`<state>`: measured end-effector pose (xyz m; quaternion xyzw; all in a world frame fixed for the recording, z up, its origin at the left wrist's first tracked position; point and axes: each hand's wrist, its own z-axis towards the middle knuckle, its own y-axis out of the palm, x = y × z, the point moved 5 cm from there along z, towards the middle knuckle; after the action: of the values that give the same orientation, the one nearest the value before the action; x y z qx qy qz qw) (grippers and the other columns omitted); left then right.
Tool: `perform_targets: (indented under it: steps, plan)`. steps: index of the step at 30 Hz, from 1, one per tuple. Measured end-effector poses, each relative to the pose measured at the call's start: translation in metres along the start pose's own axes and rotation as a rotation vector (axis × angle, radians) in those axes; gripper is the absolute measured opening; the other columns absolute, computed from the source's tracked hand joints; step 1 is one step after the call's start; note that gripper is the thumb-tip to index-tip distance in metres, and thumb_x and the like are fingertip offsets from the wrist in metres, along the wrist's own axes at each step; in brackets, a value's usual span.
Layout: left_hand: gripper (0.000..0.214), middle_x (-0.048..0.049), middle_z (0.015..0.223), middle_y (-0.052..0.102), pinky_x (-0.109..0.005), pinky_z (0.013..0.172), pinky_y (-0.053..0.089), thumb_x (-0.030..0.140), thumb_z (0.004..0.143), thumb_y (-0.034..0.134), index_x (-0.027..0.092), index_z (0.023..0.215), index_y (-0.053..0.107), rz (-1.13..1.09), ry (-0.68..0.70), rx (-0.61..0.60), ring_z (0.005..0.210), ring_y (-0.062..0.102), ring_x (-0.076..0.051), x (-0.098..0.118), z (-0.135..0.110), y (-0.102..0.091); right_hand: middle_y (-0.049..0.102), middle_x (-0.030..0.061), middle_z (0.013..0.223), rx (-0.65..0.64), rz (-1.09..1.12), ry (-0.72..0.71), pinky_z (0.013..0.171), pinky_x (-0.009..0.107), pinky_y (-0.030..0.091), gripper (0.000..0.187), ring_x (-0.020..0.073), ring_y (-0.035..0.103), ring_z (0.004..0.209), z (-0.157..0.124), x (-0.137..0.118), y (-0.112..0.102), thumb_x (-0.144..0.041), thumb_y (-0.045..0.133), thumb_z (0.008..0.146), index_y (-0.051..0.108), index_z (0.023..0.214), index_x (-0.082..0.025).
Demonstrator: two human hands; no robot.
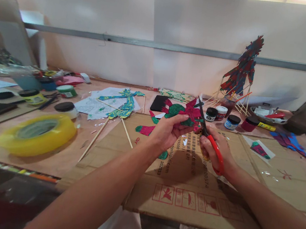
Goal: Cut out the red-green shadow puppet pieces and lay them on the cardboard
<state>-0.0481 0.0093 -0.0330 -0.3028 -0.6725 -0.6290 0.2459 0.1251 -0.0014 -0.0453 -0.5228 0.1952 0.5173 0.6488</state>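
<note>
1 red-and-green cutout (175, 111) is pinched in the left hand (166, 131) while the right hand (227, 154) grasps red-handled scissors (216, 149) above the cardboard (180, 180).

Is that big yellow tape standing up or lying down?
Lying down: the tape rests flat on the table, its round hole facing up.

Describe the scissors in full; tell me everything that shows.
The scissors have dark, metallic-looking blades and a bright red handle that looks like plastic. The right hand grips them, covering part of the handle. They are held above the cardboard sheet, blades slanting forward with the tips leaning left, beside the magenta-and-green cutout in the left hand. Whether the blades are parted or touch the cutout is hard to tell.
</note>
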Motion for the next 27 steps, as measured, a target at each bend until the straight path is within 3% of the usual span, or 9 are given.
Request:
perform_targets:
  steps: [6,11,14,27]
  plan:
    - [0.014,-0.0029,0.075,0.080,-0.043,0.100,0.065,0.008,0.076,0.083,0.016,0.070,0.073,0.002,-0.006,-0.002,0.074,0.080,-0.020,0.0001,-0.0013,0.0010,0.067,0.0029,0.072,-0.001,-0.019,-0.003,0.056,0.033,0.049,0.025,0.0228,0.064,0.064,0.0002,-0.0037,-0.0011,-0.045,0.056,0.099,0.069,0.107,-0.026]
    - [0.013,-0.0061,0.077,0.081,-0.045,0.104,0.064,0.007,0.077,0.081,0.015,0.070,0.074,0.006,-0.028,-0.015,0.083,0.083,-0.024,-0.0024,-0.0030,0.0040,0.062,0.0001,0.069,-0.007,-0.025,-0.012,0.055,0.033,0.046,0.034,0.0217,0.059,0.059,0.0019,-0.0098,-0.0026,-0.043,0.055,0.095,0.069,0.120,-0.026]
    - [0.014,-0.0065,0.076,0.081,-0.044,0.102,0.065,0.007,0.078,0.080,0.014,0.069,0.074,0.007,-0.029,-0.027,0.077,0.082,-0.023,-0.0023,-0.0044,0.0065,0.062,-0.0004,0.069,-0.013,-0.038,-0.016,0.056,0.032,0.045,0.036,0.0215,0.059,0.059,0.0026,-0.0090,-0.0033,-0.043,0.056,0.094,0.069,0.124,-0.026]
    - [0.015,-0.0043,0.073,0.079,-0.045,0.101,0.065,0.006,0.075,0.082,0.015,0.067,0.073,0.000,-0.019,-0.024,0.074,0.081,-0.022,-0.0012,-0.0049,0.0079,0.057,-0.0018,0.065,0.011,0.004,-0.033,0.055,0.031,0.044,0.028,0.0199,0.056,0.057,0.0015,-0.0027,-0.0013,-0.040,0.055,0.096,0.070,0.115,-0.026]
